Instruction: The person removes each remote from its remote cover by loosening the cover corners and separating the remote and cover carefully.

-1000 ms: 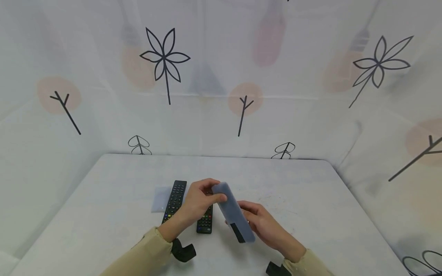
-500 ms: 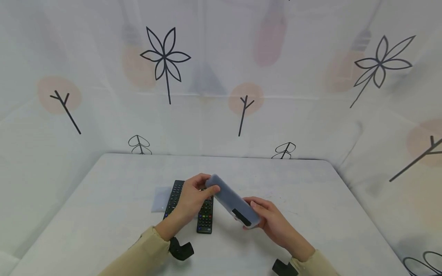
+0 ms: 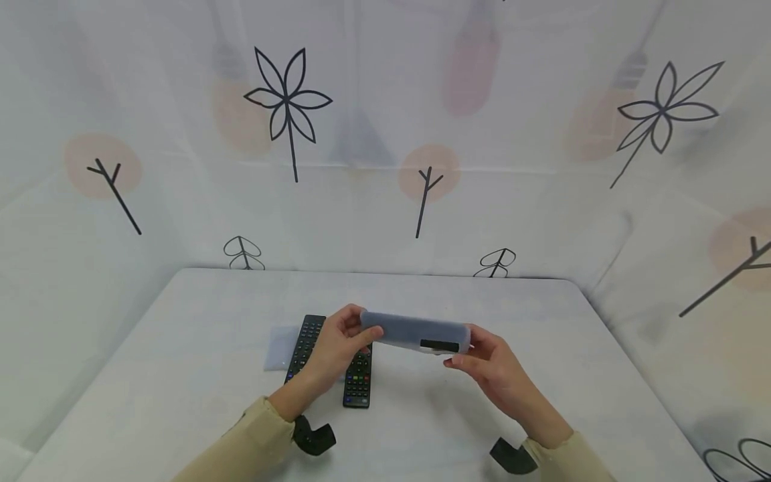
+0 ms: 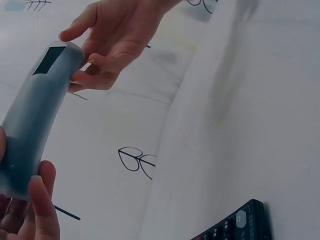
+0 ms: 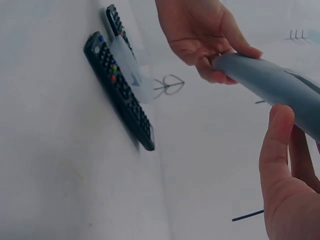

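A long blue-grey case (image 3: pixel 403 330) with rounded ends and a black rectangle near its right end is held level above the table. My left hand (image 3: pixel 337 345) pinches its left end, thumb on the near face and fingers behind. At the other end, my right hand (image 3: pixel 500 371) has its fingers curled about the tip, with the thumb just below the lower edge. In the left wrist view those right fingers (image 4: pixel 102 67) touch the case's end and side. Whether anything is inside the case cannot be seen.
Two black remote controls lie on the white table: a left remote (image 3: pixel 310 341) and a right remote (image 3: pixel 358 381), both partly behind my left hand. Under the left one sits a pale translucent packet (image 3: pixel 280 348). A patterned cloth (image 3: pixel 385 221) hangs around the table.
The case has turned from steeply slanted to nearly level, its right end rising. My right hand has moved up and to the right with that end; my left hand has shifted slightly left.
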Tool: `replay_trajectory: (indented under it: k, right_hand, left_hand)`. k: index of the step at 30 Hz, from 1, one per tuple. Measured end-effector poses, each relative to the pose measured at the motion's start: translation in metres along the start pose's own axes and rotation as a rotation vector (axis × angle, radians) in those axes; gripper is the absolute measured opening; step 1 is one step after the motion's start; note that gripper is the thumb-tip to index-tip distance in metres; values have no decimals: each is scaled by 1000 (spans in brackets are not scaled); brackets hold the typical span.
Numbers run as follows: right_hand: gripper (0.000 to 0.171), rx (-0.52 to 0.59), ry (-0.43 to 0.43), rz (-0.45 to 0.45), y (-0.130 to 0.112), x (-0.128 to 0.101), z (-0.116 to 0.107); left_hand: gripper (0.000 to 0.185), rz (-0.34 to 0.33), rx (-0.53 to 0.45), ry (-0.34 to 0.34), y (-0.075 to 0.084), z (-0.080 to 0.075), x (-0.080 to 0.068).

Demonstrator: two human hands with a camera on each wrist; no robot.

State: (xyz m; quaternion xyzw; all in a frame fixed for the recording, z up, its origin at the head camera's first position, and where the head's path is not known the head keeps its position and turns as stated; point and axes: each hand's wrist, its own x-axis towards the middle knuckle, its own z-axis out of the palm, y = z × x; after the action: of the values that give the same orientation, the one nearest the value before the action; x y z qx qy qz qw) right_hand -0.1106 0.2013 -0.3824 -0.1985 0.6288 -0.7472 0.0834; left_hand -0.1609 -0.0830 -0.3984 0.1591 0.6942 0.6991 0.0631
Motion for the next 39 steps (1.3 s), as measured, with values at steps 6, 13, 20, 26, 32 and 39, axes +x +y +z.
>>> replay_trajectory:
  k: [6, 13, 20, 26, 32, 39]
  right_hand:
    - [35, -42, 101, -43, -4, 0, 1]
    - [32, -33, 128, -123, -9, 3, 4]
    - [31, -84, 178, -169, -8, 6, 8]
    - [22, -218, 226, -166, -4, 8, 12]
    - [22, -338, 198, -157, 5, 11, 18]
    - [22, -425, 158, -143, 13, 14, 24]
  left_hand:
    - [30, -38, 48, -58, -4, 2, -2]
    - [28, -72, 182, -154, -11, 4, -4]
    - [24, -75, 294, -241, -12, 7, -5]
    - [23, -34, 363, -295, -14, 10, -7]
    - [19, 16, 393, -308, -13, 14, -5]
    - [22, 34, 369, -281, -10, 19, -3]
